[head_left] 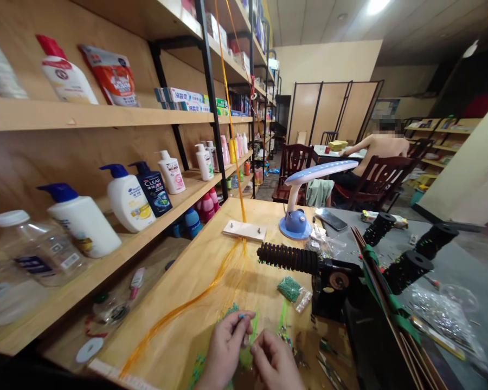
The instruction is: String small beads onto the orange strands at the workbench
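My left hand (pixel 225 346) is closed in a pinch at the near side of the wooden table (pixel 179 330). A tiny blue piece (pixel 241 317), which looks like a bead, shows at its fingertips. Just to the right, my right hand (pixel 275 362) has its thumb and fingers pressed together; anything between them is hidden. Green beads (pixel 198 368) lie left of my left hand. Beyond my hands, orange threads (pixel 187 304) run from a pale clamping block (pixel 244 231) toward the near left. A clear bag of green beads (pixel 291 290) lies past my right hand.
A ribbed black roller (pixel 288 258) on a black machine juts over the table. Behind it stands a blue lamp (pixel 296 223). Metal hand tools (pixel 328 372) lie at the near right. Shelves with bottles (pixel 130 200) line the left. A person (pixel 386 143) sits farther back.
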`<state>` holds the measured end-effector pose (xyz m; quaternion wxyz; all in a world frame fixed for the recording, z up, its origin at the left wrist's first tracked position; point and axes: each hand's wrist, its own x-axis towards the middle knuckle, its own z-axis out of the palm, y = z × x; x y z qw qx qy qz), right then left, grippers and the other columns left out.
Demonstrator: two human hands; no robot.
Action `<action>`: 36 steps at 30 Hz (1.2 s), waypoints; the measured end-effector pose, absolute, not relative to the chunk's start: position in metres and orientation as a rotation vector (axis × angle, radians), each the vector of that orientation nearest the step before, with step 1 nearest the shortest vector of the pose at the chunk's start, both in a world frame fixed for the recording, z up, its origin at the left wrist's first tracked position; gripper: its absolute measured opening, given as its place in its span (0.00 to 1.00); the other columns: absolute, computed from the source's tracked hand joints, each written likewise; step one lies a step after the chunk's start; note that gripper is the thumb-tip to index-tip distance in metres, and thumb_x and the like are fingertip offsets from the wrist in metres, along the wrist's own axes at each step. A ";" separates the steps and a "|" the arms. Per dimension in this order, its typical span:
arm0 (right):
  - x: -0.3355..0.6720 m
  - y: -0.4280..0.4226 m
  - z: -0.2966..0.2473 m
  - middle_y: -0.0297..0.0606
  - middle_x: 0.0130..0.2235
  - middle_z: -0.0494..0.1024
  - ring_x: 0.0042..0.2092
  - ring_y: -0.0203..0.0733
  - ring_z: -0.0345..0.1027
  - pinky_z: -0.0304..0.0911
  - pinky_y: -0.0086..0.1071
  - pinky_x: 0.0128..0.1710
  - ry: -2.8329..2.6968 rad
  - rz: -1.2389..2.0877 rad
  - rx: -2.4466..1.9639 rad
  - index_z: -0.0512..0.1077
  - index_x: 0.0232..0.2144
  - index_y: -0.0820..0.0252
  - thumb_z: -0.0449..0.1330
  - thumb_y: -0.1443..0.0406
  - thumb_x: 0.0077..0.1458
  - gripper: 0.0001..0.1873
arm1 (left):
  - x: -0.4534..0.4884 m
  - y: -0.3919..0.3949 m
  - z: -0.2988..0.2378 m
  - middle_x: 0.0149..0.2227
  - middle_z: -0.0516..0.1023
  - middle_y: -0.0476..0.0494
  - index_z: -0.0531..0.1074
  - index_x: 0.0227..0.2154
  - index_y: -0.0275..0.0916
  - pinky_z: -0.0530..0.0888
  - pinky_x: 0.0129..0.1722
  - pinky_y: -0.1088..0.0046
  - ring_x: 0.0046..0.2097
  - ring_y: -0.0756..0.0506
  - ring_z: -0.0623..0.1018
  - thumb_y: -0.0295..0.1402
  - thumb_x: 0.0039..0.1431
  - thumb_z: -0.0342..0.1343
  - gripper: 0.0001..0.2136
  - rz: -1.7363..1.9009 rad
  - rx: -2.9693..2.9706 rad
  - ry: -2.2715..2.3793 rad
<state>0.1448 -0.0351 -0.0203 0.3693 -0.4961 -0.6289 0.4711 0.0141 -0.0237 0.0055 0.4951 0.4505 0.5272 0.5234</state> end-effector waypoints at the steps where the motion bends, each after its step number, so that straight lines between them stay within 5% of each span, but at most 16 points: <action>1: 0.144 -0.035 -0.023 0.30 0.19 0.68 0.23 0.37 0.61 0.51 0.29 0.24 -1.633 1.160 -1.278 0.63 0.22 0.56 0.55 0.51 0.58 0.19 | 0.013 -0.021 0.004 0.21 0.72 0.50 0.80 0.32 0.34 0.64 0.22 0.75 0.22 0.50 0.68 0.55 0.49 0.60 0.25 1.276 1.064 1.266; 5: 0.150 -0.034 -0.029 0.29 0.16 0.68 0.20 0.36 0.61 0.50 0.28 0.22 -1.590 1.042 -1.301 0.65 0.21 0.55 0.57 0.49 0.57 0.21 | 0.001 -0.004 0.007 0.20 0.69 0.53 0.80 0.31 0.32 0.60 0.20 0.77 0.21 0.52 0.64 0.56 0.46 0.62 0.27 1.363 1.000 1.288; 11: 0.156 -0.027 -0.029 0.32 0.18 0.72 0.21 0.35 0.61 0.55 0.27 0.24 -1.119 1.377 -1.076 0.67 0.22 0.57 0.61 0.39 0.47 0.28 | -0.013 0.003 0.020 0.23 0.75 0.49 0.79 0.31 0.34 0.60 0.21 0.78 0.21 0.53 0.64 0.53 0.48 0.63 0.23 1.278 1.030 1.247; 15: 0.157 -0.019 -0.022 0.31 0.22 0.72 0.22 0.34 0.58 0.53 0.27 0.23 -1.015 1.402 -1.098 0.72 0.21 0.59 0.67 0.41 0.41 0.27 | 0.003 -0.009 0.018 0.21 0.74 0.50 0.77 0.31 0.34 0.52 0.17 0.79 0.18 0.55 0.59 0.55 0.44 0.64 0.25 1.153 0.915 1.135; 21: 0.160 -0.014 -0.011 0.32 0.23 0.74 0.28 0.39 0.63 0.59 0.30 0.32 -1.084 1.468 -1.098 0.76 0.22 0.60 0.68 0.43 0.40 0.26 | 0.020 -0.015 0.019 0.16 0.63 0.57 0.75 0.25 0.35 0.55 0.20 0.78 0.21 0.54 0.60 0.50 0.44 0.67 0.21 1.189 0.908 1.088; 29: 0.153 0.003 -0.001 0.33 0.21 0.76 0.28 0.40 0.65 0.58 0.31 0.33 -1.129 1.448 -1.154 0.78 0.18 0.60 0.70 0.52 0.41 0.17 | 0.015 0.002 0.021 0.20 0.65 0.54 0.70 0.20 0.37 0.62 0.26 0.75 0.25 0.50 0.64 0.44 0.49 0.65 0.16 1.296 1.130 1.149; 36: 0.157 0.019 -0.003 0.37 0.24 0.81 0.31 0.44 0.72 0.63 0.33 0.37 -1.158 1.489 -1.164 0.80 0.18 0.59 0.68 0.57 0.42 0.11 | 0.006 0.034 0.021 0.16 0.58 0.60 0.67 0.19 0.38 0.54 0.21 0.77 0.20 0.53 0.57 0.47 0.46 0.64 0.18 1.312 1.058 1.171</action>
